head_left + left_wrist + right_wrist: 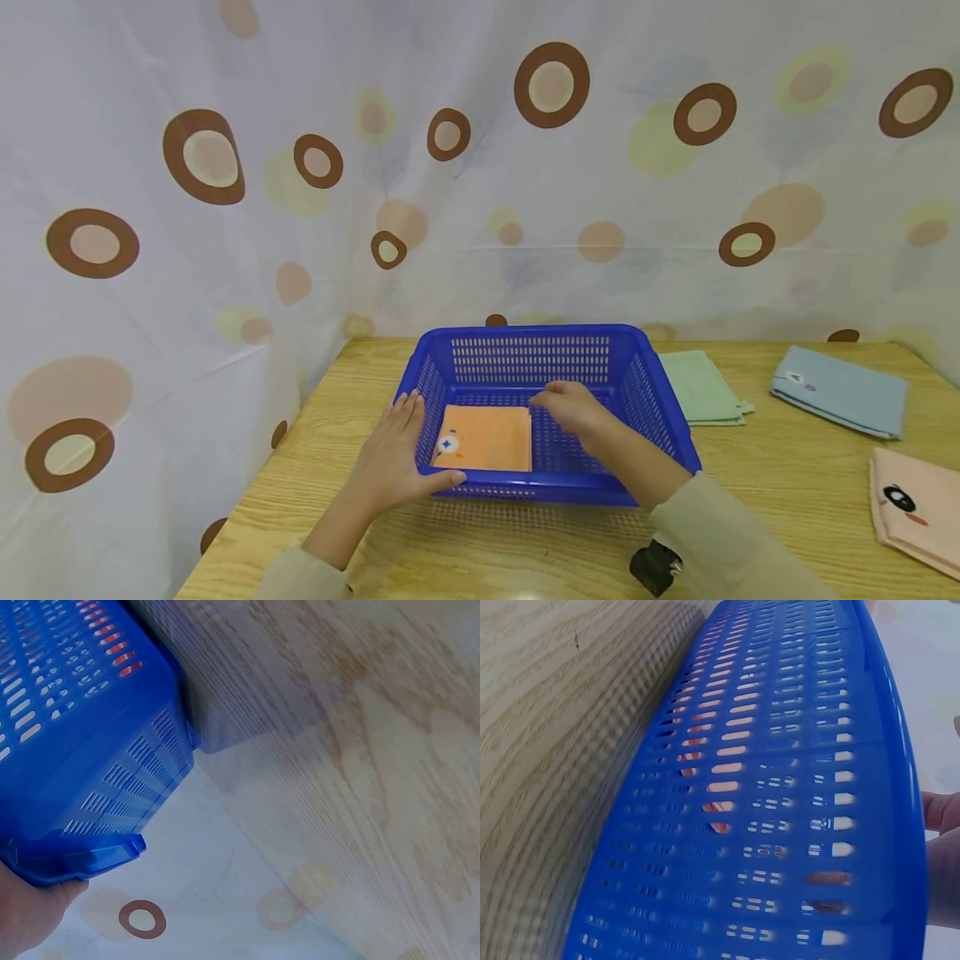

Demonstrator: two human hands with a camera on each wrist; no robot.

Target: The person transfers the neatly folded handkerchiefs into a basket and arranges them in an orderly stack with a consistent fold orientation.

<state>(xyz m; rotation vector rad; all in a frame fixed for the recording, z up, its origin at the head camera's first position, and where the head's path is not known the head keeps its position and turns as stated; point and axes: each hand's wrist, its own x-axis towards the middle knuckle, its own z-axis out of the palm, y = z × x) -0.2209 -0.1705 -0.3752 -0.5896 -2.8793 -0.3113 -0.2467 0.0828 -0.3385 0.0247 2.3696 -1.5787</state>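
A blue plastic basket (517,479) with slotted sides stands on the wooden table. Inside, on its left half, lies a folded orange towel (491,437) with a small face design at its left end. My left hand (393,454) rests at the basket's front left corner, fingers extended along the left rim and thumb over the front rim. Reaching over the front rim, my right hand (573,407) is inside the basket, just right of the towel, its fingers loosely bent with nothing seen in them. The right wrist view shows the basket's slotted wall with orange behind it.
Right of the basket lies a folded green towel (701,387), partly hidden by the basket. Farther right are a folded blue towel (840,392) and a pink one (918,508). A patterned curtain (480,200) hangs behind and along the left of the table (300,500).
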